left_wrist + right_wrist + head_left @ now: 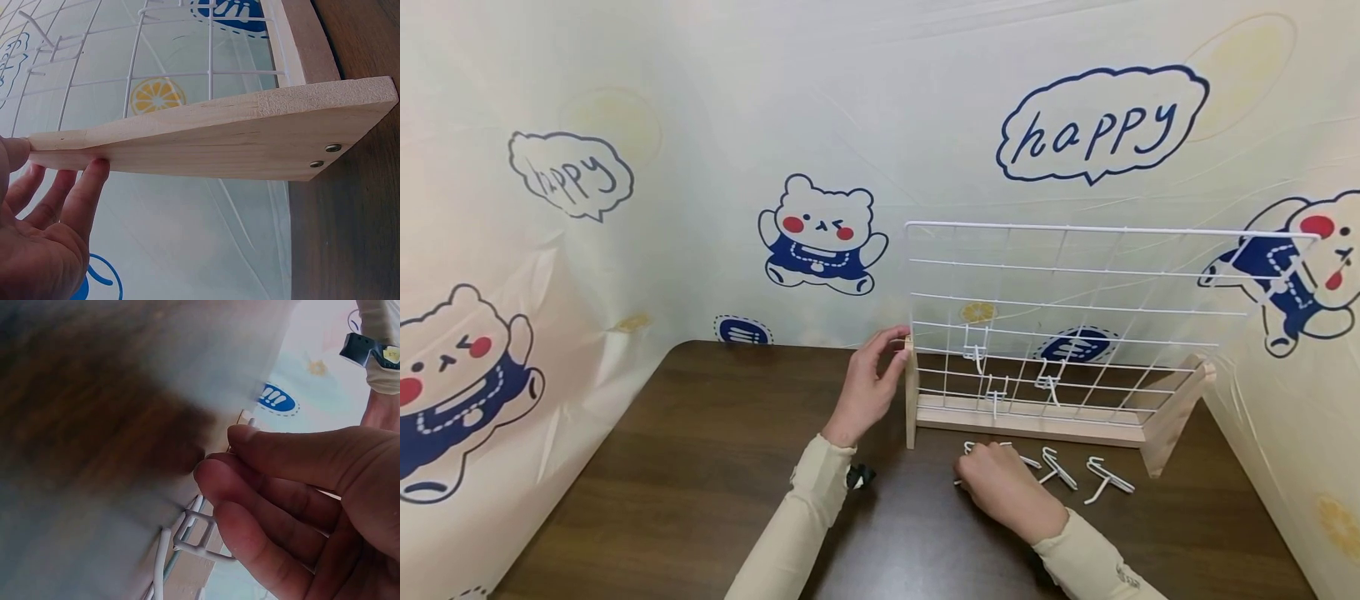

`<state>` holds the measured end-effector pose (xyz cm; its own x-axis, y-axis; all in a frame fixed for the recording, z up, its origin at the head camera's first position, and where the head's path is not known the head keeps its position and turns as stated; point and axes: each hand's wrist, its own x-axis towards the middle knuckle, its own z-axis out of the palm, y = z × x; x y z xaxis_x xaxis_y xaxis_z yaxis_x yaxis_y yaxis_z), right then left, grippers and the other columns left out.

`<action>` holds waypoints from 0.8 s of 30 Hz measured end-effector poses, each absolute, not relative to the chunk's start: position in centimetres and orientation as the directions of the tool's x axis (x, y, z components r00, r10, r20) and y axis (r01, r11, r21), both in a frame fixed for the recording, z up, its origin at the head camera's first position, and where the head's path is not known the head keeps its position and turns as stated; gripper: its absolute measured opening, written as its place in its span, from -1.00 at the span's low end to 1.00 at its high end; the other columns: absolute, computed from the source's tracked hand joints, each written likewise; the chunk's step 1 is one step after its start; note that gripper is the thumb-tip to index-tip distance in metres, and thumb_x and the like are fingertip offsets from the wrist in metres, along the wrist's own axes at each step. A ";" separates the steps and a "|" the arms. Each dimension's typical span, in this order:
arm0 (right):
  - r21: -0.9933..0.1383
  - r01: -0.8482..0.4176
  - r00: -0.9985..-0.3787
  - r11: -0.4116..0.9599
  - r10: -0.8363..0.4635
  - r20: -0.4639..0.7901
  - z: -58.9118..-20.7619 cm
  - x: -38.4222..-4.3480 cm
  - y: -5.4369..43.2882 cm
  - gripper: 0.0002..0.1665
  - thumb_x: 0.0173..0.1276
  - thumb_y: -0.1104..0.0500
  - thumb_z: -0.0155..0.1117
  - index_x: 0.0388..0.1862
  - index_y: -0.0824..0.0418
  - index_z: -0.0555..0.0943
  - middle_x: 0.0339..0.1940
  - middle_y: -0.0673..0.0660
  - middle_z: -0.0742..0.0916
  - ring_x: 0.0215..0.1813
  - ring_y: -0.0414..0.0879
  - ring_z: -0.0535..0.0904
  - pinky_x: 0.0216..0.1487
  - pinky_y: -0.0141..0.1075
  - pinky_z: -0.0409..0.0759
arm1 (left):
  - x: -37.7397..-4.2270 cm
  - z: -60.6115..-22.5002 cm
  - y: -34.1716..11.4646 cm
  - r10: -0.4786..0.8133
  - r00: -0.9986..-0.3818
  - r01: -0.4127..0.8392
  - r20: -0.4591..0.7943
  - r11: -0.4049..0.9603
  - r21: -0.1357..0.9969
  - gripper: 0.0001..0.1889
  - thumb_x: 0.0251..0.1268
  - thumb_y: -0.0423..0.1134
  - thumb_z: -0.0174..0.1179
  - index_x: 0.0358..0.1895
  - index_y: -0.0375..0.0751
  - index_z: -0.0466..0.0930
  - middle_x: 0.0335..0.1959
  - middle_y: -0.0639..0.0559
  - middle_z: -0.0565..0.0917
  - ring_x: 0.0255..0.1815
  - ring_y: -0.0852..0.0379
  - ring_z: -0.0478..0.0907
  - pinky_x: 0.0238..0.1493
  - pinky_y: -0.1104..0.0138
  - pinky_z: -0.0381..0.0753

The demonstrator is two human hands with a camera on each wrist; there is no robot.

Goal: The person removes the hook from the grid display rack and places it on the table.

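Note:
My left hand holds the upper end of the rack's wooden side panel, thumb on one face and fingertips on the other. The white wire grid rises from this wooden stand. Low in front of it, my right hand pinches a white wire hook at the tabletop, mostly covered by the fingers. In the right wrist view, another white hook lies just beyond the fingertips. Two more loose hooks, a nearer one and a farther one, lie to the right of that hand.
Three white hooks hang on the lower grid: an upper left hook, a right hook and a lower hook. The rack stands on a dark brown table. Behind the table hangs a printed curtain.

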<state>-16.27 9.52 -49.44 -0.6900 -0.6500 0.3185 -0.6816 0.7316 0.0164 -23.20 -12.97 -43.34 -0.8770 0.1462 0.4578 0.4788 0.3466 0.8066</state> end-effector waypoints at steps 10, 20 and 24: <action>0.036 -0.692 -0.668 0.721 -0.658 0.348 -50.1 -16.4 9.8 -0.60 -0.02 0.26 0.61 -0.78 0.04 0.52 -0.73 0.06 0.64 -0.69 0.03 0.53 -0.70 -0.08 0.41 | -23.2 -43.3 -12.9 0.147 -0.880 0.473 0.451 0.344 0.811 -0.62 0.59 -0.31 0.14 0.35 -0.36 0.51 0.26 -0.27 0.65 0.25 -0.13 0.65 0.33 -0.03 0.67; 0.059 -0.689 -0.663 0.723 -0.661 0.352 -49.8 -16.2 9.7 -0.58 -0.01 0.32 0.56 -0.80 0.03 0.51 -0.73 0.05 0.64 -0.70 0.00 0.52 -0.71 -0.12 0.41 | -23.3 -43.3 -12.9 0.142 -0.879 0.476 0.456 0.329 0.815 -0.64 0.58 -0.27 0.16 0.34 -0.24 0.54 0.25 -0.25 0.66 0.25 -0.10 0.65 0.33 -0.01 0.67; 0.051 -0.692 -0.662 0.720 -0.661 0.352 -49.7 -16.0 9.7 -0.59 -0.02 0.35 0.54 -0.80 0.03 0.51 -0.74 0.05 0.64 -0.70 -0.01 0.52 -0.71 -0.14 0.40 | -23.3 -43.4 -12.9 0.139 -0.882 0.470 0.450 0.336 0.816 -0.65 0.59 -0.28 0.15 0.34 -0.22 0.55 0.25 -0.17 0.67 0.25 -0.08 0.65 0.34 0.02 0.67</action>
<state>-16.01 9.73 -49.67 -0.6624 -0.6613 0.3520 -0.6918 0.7203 0.0513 -23.26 -12.91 -43.41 -0.8821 0.1390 0.4501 0.4695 0.3362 0.8164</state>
